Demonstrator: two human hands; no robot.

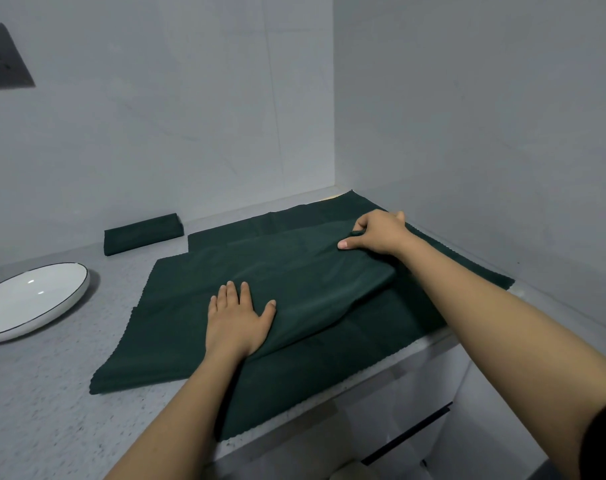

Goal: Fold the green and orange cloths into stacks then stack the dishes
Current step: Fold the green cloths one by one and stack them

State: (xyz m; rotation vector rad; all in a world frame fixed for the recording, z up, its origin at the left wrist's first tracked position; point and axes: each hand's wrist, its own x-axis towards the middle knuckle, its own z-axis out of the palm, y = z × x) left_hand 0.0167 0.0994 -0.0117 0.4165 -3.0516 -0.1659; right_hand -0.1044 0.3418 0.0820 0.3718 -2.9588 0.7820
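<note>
My left hand (237, 322) lies flat, fingers straight and spread, pressing on the green cloth (197, 341) near its front-left part. My right hand (376, 233), further away and to the right of the left one, has its fingers curled into a raised fold of that cloth, thumb stretched out along the fabric, so it grips the cloth.

Between the two hands the fabric lifts into a loose ridge. Under and beyond the right hand I count a second green sheet (294, 218) spread flat, its edges reaching into the corner of the walls; whether more layers lie below I cannot tell.

Beyond the left hand and to its left, close to the back wall, sits one folded green cloth (143, 233), a small compact bundle apart from the spread ones.

Far left of the left hand I see one white dish (35, 299) with a dark rim, resting on the grey counter (52, 410). One dark wall socket (3, 58) shows high on the left.
</note>
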